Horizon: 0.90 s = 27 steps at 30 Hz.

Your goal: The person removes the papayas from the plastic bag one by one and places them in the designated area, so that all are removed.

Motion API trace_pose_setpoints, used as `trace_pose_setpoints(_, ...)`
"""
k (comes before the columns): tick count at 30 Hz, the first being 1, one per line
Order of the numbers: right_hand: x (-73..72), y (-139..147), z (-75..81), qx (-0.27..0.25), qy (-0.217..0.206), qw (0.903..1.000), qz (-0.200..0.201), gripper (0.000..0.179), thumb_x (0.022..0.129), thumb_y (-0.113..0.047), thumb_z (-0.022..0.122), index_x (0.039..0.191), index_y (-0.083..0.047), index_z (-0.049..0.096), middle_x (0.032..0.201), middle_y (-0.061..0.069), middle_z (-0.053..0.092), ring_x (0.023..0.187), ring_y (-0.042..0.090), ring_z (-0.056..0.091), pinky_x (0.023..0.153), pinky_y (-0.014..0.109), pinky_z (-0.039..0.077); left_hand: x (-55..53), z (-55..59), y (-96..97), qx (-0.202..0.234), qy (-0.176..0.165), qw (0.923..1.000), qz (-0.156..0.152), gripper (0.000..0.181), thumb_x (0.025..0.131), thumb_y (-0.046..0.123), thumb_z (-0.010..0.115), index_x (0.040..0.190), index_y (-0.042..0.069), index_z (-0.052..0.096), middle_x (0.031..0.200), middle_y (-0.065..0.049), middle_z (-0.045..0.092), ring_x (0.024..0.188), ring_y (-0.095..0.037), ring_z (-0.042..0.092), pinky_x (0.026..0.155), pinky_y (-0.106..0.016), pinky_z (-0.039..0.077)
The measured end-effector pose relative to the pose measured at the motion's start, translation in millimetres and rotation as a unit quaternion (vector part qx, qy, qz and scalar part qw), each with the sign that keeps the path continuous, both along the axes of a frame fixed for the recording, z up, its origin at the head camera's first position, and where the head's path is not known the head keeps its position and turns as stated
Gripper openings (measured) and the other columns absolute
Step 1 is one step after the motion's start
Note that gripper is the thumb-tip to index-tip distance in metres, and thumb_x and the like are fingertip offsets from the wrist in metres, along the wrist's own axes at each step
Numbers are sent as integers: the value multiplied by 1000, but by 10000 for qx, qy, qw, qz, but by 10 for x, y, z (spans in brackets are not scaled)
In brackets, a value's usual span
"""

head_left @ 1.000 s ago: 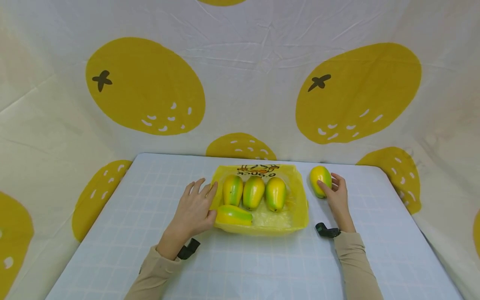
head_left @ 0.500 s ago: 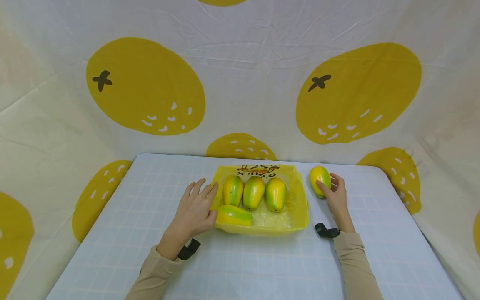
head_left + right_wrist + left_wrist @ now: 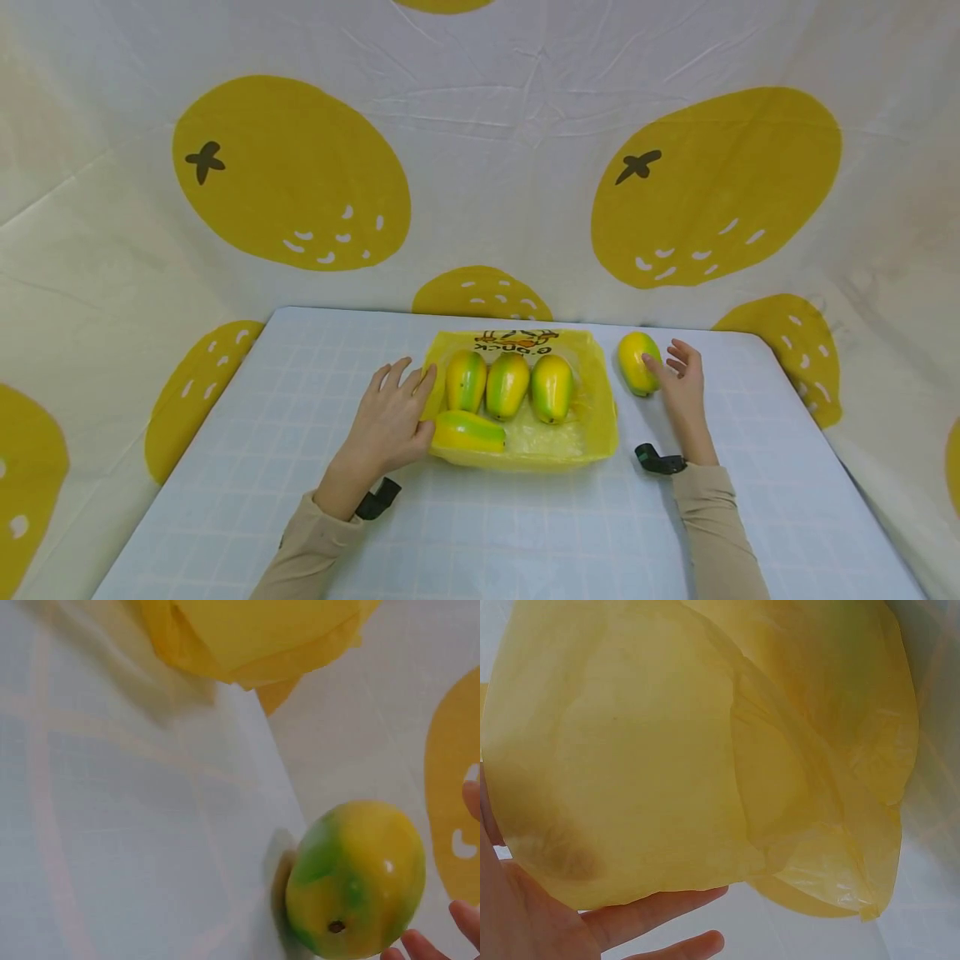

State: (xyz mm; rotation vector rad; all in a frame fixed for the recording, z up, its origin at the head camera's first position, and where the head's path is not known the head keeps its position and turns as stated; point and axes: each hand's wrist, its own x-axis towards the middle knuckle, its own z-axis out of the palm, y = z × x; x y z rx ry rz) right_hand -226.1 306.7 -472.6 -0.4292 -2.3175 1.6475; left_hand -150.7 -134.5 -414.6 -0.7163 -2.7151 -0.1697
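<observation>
A yellow plastic bag (image 3: 600,392) with dark print stands opened into a basket shape at the middle of the table. Inside it, three yellow-green papayas (image 3: 507,386) form a row, and another papaya (image 3: 468,431) lies sideways in front of them. My left hand (image 3: 390,417) touches the bag's left rim with spread, mostly straight fingers; in the left wrist view the yellow film (image 3: 630,750) partly hides them. One more papaya (image 3: 637,363) lies on the table right of the bag. Beside it is my right hand (image 3: 682,392), fingers loosely bent, holding nothing; fingertips (image 3: 420,945) are close to the fruit.
The table (image 3: 525,533) has a pale blue checked cover. Behind and beside it hangs a white cloth (image 3: 495,167) printed with large yellow fruit. A black wrist camera (image 3: 378,497) sits on the left wrist, and another camera (image 3: 658,458) on the right.
My right hand has let go of the papaya right of the bag and drawn back slightly to the right, its fingers opening. The left hand and the bag have stayed in place.
</observation>
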Motion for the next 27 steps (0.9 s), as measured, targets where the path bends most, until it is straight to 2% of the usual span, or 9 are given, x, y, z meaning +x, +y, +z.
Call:
trace_pose_setpoints(8, 45, -12, 126, 61, 335, 9993, -133, 71, 94, -35, 65, 152, -11, 31, 152, 13, 37, 138, 31, 35, 119, 44, 18, 8, -9, 0, 33, -1, 10000, -18, 60, 82, 19, 53, 139, 0, 55, 128, -15, 62, 131, -43, 43, 108, -59, 33)
trace_pose_setpoints(12, 73, -66, 255, -59, 600, 9981, -137, 68, 94, -32, 67, 150, -12, 35, 149, 12, 39, 137, 30, 37, 119, 41, 18, 9, -9, -6, 18, -21, 10000, -14, 60, 82, 18, 53, 139, 0, 56, 128, -16, 62, 131, -43, 43, 107, -59, 33)
trace_pose_setpoints(15, 96, -125, 383, -315, 949, 9950, -67, 63, 93, -27, 68, 148, -12, 39, 145, 11, 42, 134, 30, 39, 118, 41, 20, 8, 8, -13, 1, -20, 10000, 5, 61, 81, 19, 53, 139, -1, 56, 128, -16, 62, 131, -43, 43, 108, -59, 33)
trace_pose_setpoints(18, 123, -190, 523, -512, 1270, 9906, 70, 57, 93, -21, 68, 144, -11, 44, 141, 10, 46, 130, 29, 42, 116, 38, 22, 4, 24, -17, -2, -50, 10000, 33, 61, 82, 19, 52, 139, -1, 55, 128, -16, 62, 131, -43, 43, 108, -59, 32)
trace_pose_setpoints(21, 150, -251, 669, -499, 1549, 9863, 288, 53, 93, -15, 68, 142, -9, 47, 138, 10, 49, 126, 25, 44, 112, 35, 25, 1, 31, -13, 15, -121, 9999, 28, 62, 82, 20, 51, 140, 0, 54, 129, -15, 61, 132, -43, 42, 109, -59, 32)
trace_pose_setpoints(27, 212, -350, 992, 153, 1686, 9807, 977, 53, 96, -14, 63, 145, -4, 43, 142, 14, 46, 128, 27, 44, 115, 42, 24, -5, 14, -6, 26, -113, 9999, -1, 61, 82, 20, 51, 140, -1, 54, 129, -15, 61, 131, -42, 42, 108, -59, 32)
